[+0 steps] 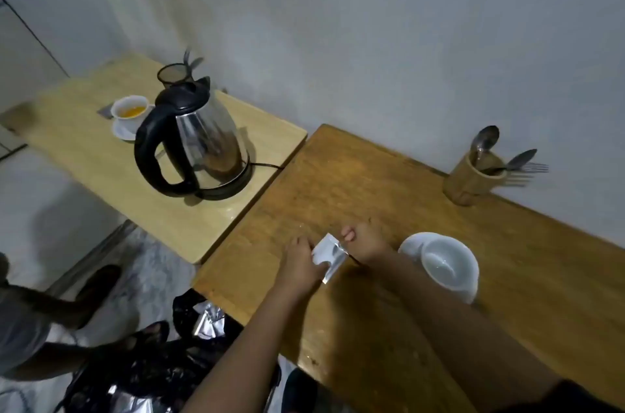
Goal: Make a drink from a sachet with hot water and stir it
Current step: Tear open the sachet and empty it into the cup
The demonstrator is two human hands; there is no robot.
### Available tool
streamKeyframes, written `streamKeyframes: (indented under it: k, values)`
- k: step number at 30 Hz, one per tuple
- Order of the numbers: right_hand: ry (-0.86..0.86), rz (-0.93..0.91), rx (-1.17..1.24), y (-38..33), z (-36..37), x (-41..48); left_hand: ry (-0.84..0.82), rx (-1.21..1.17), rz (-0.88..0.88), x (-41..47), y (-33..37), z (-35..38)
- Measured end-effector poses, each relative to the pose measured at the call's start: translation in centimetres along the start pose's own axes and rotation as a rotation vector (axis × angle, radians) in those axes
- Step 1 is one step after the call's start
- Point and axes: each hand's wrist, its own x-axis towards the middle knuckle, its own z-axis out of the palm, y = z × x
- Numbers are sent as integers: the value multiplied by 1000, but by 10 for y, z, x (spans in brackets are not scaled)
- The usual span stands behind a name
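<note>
A small silver sachet is held above the brown wooden table between both hands. My left hand grips its left side and my right hand pinches its upper right edge. Just to the right stands an empty white cup on a white saucer. A steel electric kettle with a black handle sits on its base on the lighter table to the left. A wooden holder with spoons and forks stands by the wall at the right.
On the light table a second white cup with orange liquid sits on a saucer, with a dark mesh holder behind the kettle. A black bag with foil packets lies on the floor below. Another person's legs are at the left.
</note>
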Motion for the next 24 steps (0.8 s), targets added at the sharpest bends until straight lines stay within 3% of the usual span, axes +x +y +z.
streamKeyframes:
  k: [16,24]
  values:
    - [-61,-1,-70,-10,-3,5,-22,61,-29,14,4,1]
    - [-100,-167,-138,-46,-69,-33,-165,-404,143,-2,33,-35]
